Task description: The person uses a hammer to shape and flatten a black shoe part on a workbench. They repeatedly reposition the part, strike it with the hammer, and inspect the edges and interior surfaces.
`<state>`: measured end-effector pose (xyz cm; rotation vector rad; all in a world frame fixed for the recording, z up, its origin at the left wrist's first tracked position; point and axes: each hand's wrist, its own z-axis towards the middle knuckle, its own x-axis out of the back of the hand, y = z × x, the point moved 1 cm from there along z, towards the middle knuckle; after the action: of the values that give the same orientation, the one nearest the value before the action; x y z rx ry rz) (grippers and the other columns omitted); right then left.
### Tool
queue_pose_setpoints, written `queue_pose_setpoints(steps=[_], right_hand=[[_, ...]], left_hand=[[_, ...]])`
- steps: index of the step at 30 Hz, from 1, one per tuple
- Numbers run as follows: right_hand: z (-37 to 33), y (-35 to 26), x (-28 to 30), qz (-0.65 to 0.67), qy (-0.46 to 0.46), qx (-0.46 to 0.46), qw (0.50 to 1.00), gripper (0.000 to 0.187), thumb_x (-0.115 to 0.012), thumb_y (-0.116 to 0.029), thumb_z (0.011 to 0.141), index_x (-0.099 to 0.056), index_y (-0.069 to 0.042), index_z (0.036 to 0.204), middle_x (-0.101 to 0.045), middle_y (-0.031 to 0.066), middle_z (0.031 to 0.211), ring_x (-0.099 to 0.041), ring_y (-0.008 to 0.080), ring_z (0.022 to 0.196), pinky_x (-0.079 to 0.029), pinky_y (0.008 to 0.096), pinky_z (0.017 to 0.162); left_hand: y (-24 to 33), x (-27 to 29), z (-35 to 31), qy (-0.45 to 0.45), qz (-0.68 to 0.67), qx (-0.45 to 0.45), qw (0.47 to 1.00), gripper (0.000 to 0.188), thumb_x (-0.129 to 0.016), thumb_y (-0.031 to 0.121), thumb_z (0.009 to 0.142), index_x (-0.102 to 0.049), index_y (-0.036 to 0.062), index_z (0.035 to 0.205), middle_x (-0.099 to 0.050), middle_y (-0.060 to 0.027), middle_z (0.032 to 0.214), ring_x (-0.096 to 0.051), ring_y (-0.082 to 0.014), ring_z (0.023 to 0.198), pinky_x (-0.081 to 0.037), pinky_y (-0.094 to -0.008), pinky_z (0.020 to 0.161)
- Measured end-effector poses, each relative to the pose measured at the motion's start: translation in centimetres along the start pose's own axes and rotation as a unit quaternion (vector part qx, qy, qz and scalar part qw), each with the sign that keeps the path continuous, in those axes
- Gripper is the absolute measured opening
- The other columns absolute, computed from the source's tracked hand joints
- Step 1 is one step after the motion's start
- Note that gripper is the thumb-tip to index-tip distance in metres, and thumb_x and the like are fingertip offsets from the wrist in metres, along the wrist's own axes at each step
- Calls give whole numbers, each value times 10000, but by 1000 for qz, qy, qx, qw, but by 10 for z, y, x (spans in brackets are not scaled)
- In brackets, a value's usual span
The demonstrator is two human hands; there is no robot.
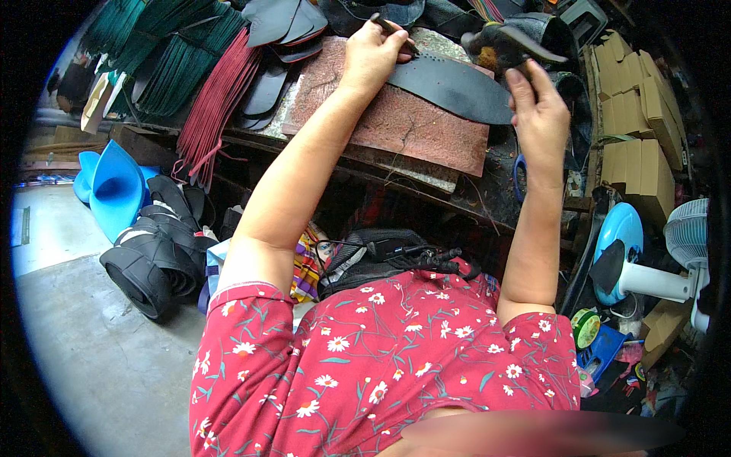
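Observation:
A dark shoe sole [453, 87] with a row of small holes near its far left end lies across a reddish-brown board [343, 99] on the bench. My left hand [373, 57] is closed round a slim dark punch [392, 27], its lower end at the holes of the sole. Beyond the sole's right end, my right hand [542, 114] is closed on a hammer [525, 44], with the dark curved head raised beside the punch. Most of the hammer's handle is hidden by my fingers.
Bundles of green strips [183, 68] and red strips [221, 99] hang at the left, near stacked dark soles [278, 23]. Cardboard boxes [636, 114] and a white fan [659, 278] stand at the right. Black rolls [152, 263] and blue sheets [118, 190] sit lower left.

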<state>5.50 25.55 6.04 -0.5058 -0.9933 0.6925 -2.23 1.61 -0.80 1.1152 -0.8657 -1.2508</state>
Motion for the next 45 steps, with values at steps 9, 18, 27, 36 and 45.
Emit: queue_pose_setpoints(steps=[9, 18, 27, 36, 45], right_hand=[[-5, -17, -16, -1, 31, 104, 994, 386, -632, -377, 945, -653, -103, 1216, -678, 95, 840, -626, 216, 763, -507, 314, 652], [-2, -26, 29, 196, 24, 51, 979, 331, -669, -307, 946, -676, -64, 1170, -666, 25, 752, -605, 106, 641, -484, 261, 590], [-10, 14, -16, -42, -38, -63, 996, 459, -600, -495, 919, -643, -165, 1235, -710, 174, 974, -677, 380, 936, -521, 434, 796], [0, 13, -10, 15, -36, -79, 996, 481, -645, -471, 914, -659, -110, 1232, -691, 87, 751, -662, 206, 683, -508, 346, 691], [4, -49, 8, 215, 65, 157, 962, 339, -626, -293, 971, -636, -61, 1218, -683, 94, 807, -640, 172, 673, -483, 280, 567]], left_hand=[[17, -22, -14, -38, 429, -318, 845, 194, -675, 164, 854, -595, 60, 996, -668, -178, 753, -675, -357, 713, -542, -435, 661], [1, -11, -4, -21, 159, -107, 981, 201, -678, 124, 883, -605, 0, 1024, -710, -154, 809, -719, -215, 730, -581, -330, 652], [16, -22, -12, 24, 292, -191, 937, 170, -657, 98, 883, -567, -8, 981, -680, -205, 784, -704, -300, 718, -572, -381, 654], [-3, 5, -5, 25, 74, -45, 996, 132, -687, 85, 886, -635, -25, 936, -704, -100, 811, -685, -126, 698, -571, -261, 626], [15, -5, -12, 37, 333, -208, 919, 169, -719, 157, 841, -642, 42, 936, -698, -157, 783, -705, -312, 722, -560, -389, 664]])
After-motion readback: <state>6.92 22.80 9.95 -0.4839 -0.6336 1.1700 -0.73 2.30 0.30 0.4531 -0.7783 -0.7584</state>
